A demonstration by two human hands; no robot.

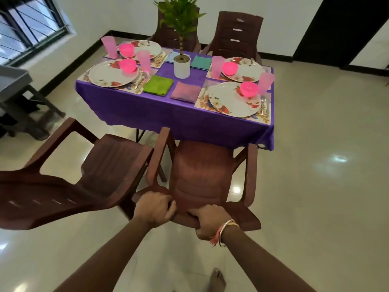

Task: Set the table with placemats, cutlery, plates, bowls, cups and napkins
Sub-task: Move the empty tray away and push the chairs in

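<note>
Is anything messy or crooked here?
Nothing is spilled on the table. Only the near-left chair looks off: it stands away from the table, turned askew, while the left hand and right hand grip the other chair, which faces the table.

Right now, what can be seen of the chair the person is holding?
The chair is reddish-brown moulded plastic, apparently one piece, with two armrests and a ribbed back and seat. It is seen from behind and above, facing the purple-clothed table, its front just under the cloth's hanging edge. The left hand and right hand both grip the top of its backrest. A matching chair stands close on its left; whether they touch is unclear. Its legs are mostly hidden.
</note>
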